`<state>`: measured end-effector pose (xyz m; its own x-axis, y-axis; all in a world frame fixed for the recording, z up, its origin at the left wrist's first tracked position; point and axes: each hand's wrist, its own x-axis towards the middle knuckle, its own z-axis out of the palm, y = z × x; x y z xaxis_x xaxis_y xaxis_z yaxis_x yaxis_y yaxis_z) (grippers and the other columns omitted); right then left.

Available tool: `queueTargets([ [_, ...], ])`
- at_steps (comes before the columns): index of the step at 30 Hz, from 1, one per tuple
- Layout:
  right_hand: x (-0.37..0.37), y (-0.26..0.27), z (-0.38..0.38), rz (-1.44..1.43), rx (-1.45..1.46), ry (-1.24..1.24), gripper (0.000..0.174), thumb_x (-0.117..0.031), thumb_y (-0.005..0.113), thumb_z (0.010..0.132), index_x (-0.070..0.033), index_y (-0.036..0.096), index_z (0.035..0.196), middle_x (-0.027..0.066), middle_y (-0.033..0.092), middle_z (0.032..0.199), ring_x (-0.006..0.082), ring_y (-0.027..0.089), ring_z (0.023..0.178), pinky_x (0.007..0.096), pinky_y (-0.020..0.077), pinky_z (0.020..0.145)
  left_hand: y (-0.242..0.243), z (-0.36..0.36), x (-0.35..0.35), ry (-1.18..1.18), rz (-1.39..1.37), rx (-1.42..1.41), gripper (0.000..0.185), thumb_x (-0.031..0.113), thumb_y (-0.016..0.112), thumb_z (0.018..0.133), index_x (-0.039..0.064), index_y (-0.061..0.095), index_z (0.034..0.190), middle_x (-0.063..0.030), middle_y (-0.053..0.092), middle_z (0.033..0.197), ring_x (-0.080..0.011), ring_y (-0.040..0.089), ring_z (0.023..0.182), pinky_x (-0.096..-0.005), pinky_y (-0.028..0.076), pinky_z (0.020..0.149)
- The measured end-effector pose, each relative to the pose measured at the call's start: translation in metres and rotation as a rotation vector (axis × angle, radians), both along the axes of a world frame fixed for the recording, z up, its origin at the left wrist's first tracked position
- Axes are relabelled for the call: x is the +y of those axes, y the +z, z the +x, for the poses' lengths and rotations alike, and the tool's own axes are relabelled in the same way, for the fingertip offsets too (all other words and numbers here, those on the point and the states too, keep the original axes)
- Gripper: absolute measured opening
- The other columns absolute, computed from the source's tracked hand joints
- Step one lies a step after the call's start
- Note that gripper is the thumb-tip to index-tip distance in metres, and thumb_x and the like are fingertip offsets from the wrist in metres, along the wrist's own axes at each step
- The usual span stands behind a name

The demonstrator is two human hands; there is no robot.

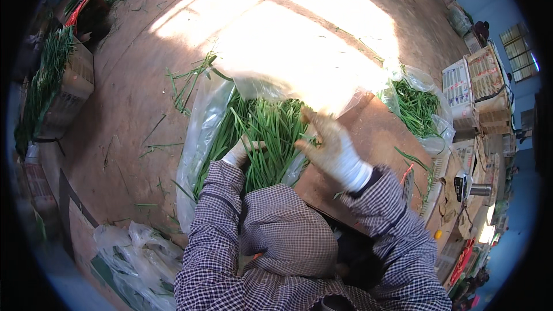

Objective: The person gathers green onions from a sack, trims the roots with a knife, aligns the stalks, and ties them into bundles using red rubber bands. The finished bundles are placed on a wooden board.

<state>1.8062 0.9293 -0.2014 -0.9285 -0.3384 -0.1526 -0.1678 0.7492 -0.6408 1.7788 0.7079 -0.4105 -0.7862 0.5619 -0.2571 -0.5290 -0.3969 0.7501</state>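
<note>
Straight before me a heap of long flat green leaves, like garlic chives [272, 138], lies in an opened clear plastic bag [196, 138]. My left hand [244, 151], in a soiled white glove, is at the heap's left side, its fingers partly under a bunch of leaves; whether they are closed on it is hidden. My right hand [330, 147], also gloved, is raised at the right edge of the heap, fingers and thumb spread, with no bunch in it. Below that hand lies a brown board [367, 125]. Loose leaves stick out at the bag's top left.
Another bag of green leaves [417, 108] stands at the right, near stacked plastic crates [488, 82]. A crate [73, 90] heaped with greens is at the left. Crumpled plastic bags [138, 250] lie at the lower left. Bright sunlight falls across the floor ahead.
</note>
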Motion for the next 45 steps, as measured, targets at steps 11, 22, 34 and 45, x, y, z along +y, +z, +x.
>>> queueTargets([
  [11,-0.016,-0.145,-0.022,-0.468,-0.232,-0.240,0.142,-0.063,0.082,0.054,0.000,-0.003,0.149,0.0252,0.010,0.154,0.0346,0.013,0.143,0.0394,0.0193,0.116,0.000,0.027,0.012,0.248,-0.408,0.404,0.058,0.008,0.069,0.081,0.005,0.041,0.132,-0.0095,0.056,0.122,-0.0213,0.056,0.110,-0.0318,0.049,0.091],
  [22,-0.008,-0.118,-0.012,-0.718,-0.156,-0.272,0.094,-0.016,0.088,0.064,-0.005,0.036,0.142,0.0088,0.057,0.122,0.0202,0.058,0.109,0.0303,0.0530,0.088,0.082,0.064,-0.015,0.221,-0.162,0.250,0.079,0.033,0.077,0.077,0.007,0.039,0.140,-0.0116,0.044,0.140,-0.0224,0.041,0.128,-0.0389,0.034,0.106],
  [34,-0.024,-0.114,-0.008,-0.619,-0.250,-0.072,0.124,-0.039,0.081,0.067,-0.007,-0.004,0.150,0.0210,0.001,0.157,0.0316,-0.002,0.145,0.0444,0.0078,0.118,0.025,0.073,0.056,0.644,-0.432,0.340,0.073,-0.008,0.055,0.078,-0.004,0.022,0.144,-0.0175,0.054,0.125,-0.0306,0.055,0.112,-0.0354,0.045,0.096],
  [45,-0.027,-0.112,0.016,-0.687,0.079,-0.487,0.078,-0.030,0.085,0.066,-0.004,0.046,0.128,0.0134,0.052,0.123,0.0234,0.050,0.116,0.0354,0.0417,0.099,0.091,0.086,0.045,0.199,-0.301,0.254,0.099,0.015,0.077,0.077,0.007,0.010,0.151,-0.0178,0.027,0.150,-0.0270,0.027,0.138,-0.0375,0.026,0.112],
])
